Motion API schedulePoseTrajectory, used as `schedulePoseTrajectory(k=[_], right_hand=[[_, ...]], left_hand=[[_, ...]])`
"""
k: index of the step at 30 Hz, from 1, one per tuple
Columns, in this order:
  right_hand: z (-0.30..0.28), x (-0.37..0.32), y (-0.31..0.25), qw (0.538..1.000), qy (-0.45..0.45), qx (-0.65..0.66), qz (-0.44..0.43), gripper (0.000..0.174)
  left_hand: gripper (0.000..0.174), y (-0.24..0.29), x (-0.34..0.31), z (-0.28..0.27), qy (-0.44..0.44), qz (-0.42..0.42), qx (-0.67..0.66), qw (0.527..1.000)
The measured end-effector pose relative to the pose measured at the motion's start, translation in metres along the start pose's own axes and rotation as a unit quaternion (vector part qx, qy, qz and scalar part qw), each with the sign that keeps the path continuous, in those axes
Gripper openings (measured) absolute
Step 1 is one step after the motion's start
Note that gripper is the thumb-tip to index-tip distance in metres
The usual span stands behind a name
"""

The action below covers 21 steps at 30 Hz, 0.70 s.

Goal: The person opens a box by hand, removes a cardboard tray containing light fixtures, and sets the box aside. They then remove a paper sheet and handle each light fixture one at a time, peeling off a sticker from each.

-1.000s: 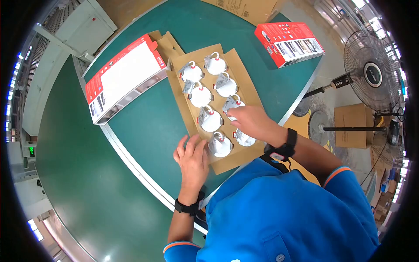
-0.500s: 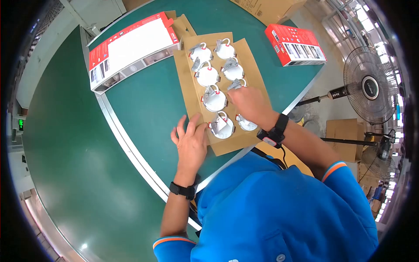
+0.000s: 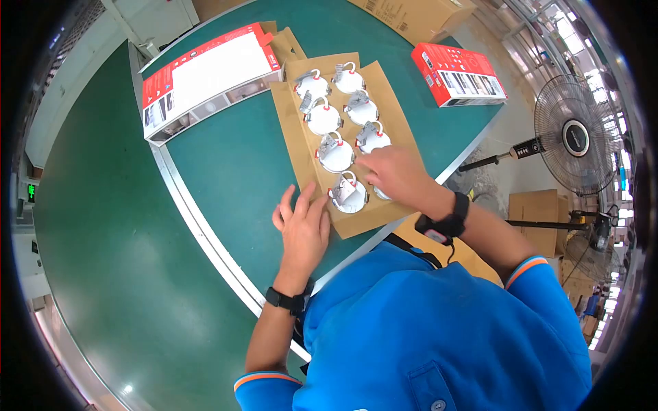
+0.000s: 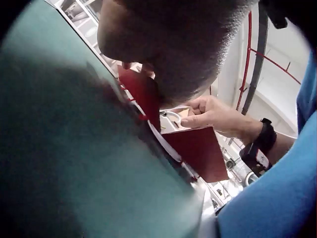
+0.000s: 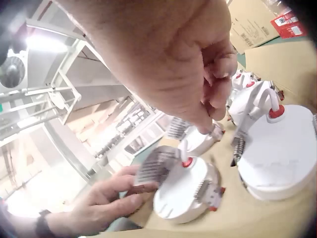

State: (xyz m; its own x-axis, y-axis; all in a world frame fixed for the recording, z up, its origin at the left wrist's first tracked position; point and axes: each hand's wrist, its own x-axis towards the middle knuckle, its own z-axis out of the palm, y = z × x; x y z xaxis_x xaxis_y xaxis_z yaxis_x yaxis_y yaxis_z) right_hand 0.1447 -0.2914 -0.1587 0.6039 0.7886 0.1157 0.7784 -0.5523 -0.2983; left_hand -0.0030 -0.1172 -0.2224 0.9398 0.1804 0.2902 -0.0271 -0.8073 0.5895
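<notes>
Head: right hand has moved nearer, baring one round white lamp; work apparently passes to its left neighbour, both in the cardboard tray. Left hand relaxed at tray's left edge.

Left wrist: flat tray wall.

Right wrist: curled grip at metal clip; cannot tell if pinching.

White fixtures, brown cardboard

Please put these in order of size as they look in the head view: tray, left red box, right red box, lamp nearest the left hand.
1. Tray
2. Left red box
3. Right red box
4. Lamp nearest the left hand, clearly smallest
</notes>
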Motion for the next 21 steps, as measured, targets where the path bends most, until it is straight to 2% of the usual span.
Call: schedulePoseTrajectory(k=[3,4,7,10,21], right_hand=[[-0.008,-0.021,0.001,0.994,-0.049,-0.069,-0.069,0.016],[0.000,-0.027,0.002,0.992,-0.030,-0.095,-0.081,0.009],[0.006,-0.031,-0.009,0.986,-0.012,-0.138,-0.093,0.004],[0.012,-0.028,-0.018,0.970,-0.017,-0.230,-0.083,0.010],[0.014,-0.009,-0.014,0.944,-0.085,-0.302,-0.098,0.007]], left_hand=[[0.031,0.002,-0.018,-0.004,-0.042,0.017,-0.048,0.998],[0.034,0.003,-0.022,-0.004,-0.054,0.026,-0.043,0.997],[0.036,0.005,-0.024,-0.004,-0.058,0.050,-0.019,0.997],[0.032,0.008,-0.026,0.002,-0.038,0.046,-0.007,0.998],[0.014,0.022,-0.021,0.022,0.009,0.023,0.048,0.999]])
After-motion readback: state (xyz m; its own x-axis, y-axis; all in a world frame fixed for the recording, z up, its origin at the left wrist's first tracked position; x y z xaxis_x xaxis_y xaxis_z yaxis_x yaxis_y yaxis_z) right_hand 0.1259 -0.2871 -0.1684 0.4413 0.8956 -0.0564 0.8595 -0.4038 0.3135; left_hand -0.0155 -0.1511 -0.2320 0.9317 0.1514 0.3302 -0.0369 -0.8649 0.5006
